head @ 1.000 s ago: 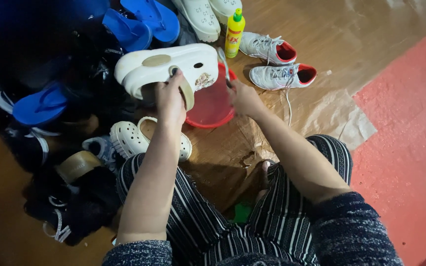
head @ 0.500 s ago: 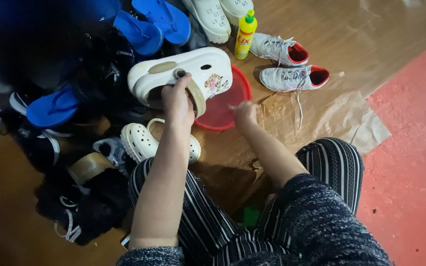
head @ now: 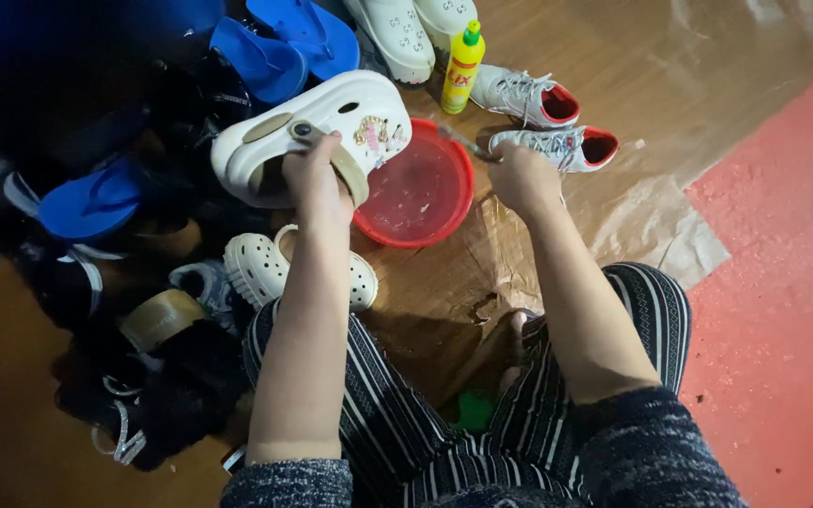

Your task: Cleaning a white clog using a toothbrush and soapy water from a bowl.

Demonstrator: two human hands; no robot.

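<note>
My left hand (head: 317, 174) grips a chunky white clog (head: 308, 136) by its tan heel strap and holds it over the left rim of a red basin (head: 425, 193) of water. The clog has small charms on its toe. My right hand (head: 522, 174) is closed on a thin brush-like tool (head: 463, 141) whose tip points toward the basin; its head is blurred. That hand hovers just right of the basin, in front of a pair of white sneakers (head: 557, 122) with red lining.
A yellow bottle with a green cap (head: 463, 71) stands behind the basin. A second white clog (head: 265, 273) lies by my knee. Blue flip-flops (head: 279, 42), more white shoes (head: 402, 33) and dark footwear (head: 134, 376) pile up on the left. Brown paper (head: 651, 226) covers the floor; red flooring (head: 783, 282) on the right.
My right hand has drawn away from the basin toward the sneakers, with the tool in it. The left hand keeps holding the clog, and the view has shifted slightly.
</note>
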